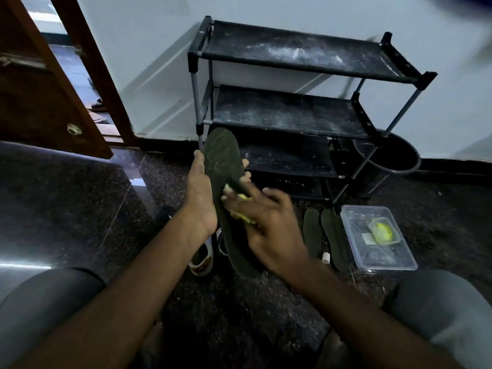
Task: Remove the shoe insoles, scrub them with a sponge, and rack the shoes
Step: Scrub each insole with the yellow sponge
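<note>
1. Left hand (199,198) grips the dark insole (222,161) by its edges, upright, in front of the shoe rack (287,113).
2. Right hand (269,225) pinches the yellow sponge (246,219), pressed against the insole's middle.
3. Spare insoles (311,230) lie on the floor beside the clear tub (386,258).
4. Shoe (201,258) on the floor below the left wrist.

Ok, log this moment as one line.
phase: scrubbing | left hand: holds insole | right hand: rubs sponge on insole | floor: spare insoles, shoe
</note>
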